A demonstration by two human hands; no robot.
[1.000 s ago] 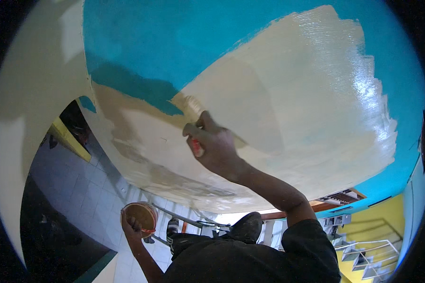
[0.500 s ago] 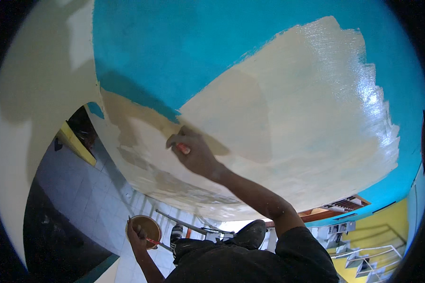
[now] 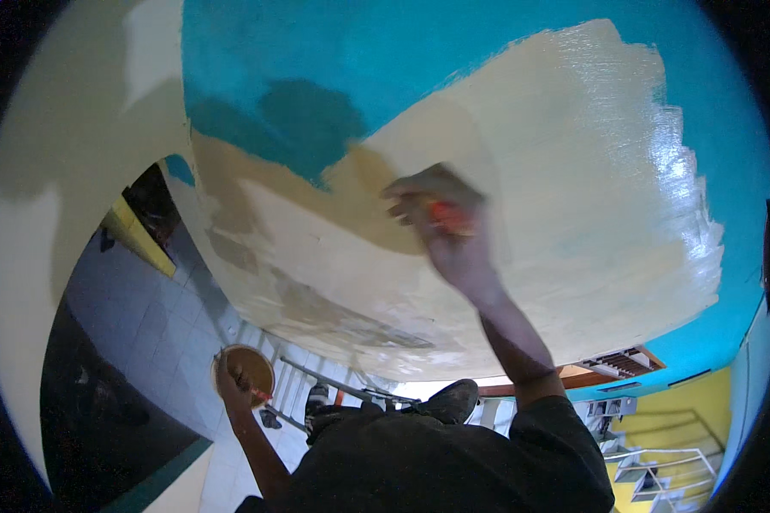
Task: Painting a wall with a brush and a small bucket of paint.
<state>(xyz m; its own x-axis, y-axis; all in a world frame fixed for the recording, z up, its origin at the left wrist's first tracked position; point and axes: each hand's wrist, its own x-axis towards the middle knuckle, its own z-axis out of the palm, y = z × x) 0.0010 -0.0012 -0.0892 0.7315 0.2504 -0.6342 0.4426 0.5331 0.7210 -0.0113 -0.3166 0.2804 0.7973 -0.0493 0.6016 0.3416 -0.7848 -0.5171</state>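
My right hand, blurred by motion, is closed around a paintbrush. Only its red handle shows; the bristles are hidden behind the hand. The hand is close to a wall coated in cream over bright turquoise paint. At the lower left, my left hand grips the edge of a round brown bucket. A slim red item sticks out beside those fingers; its kind is unclear.
My shoes are beside metal ladder rails, high above a tiled floor. Left is a cream wall edge with an arched opening. White stair railings stand by a yellow wall at the lower right.
My right hand has moved up and to the right across the wall with the paintbrush. My left hand and the bucket have shifted slightly up and left in view.
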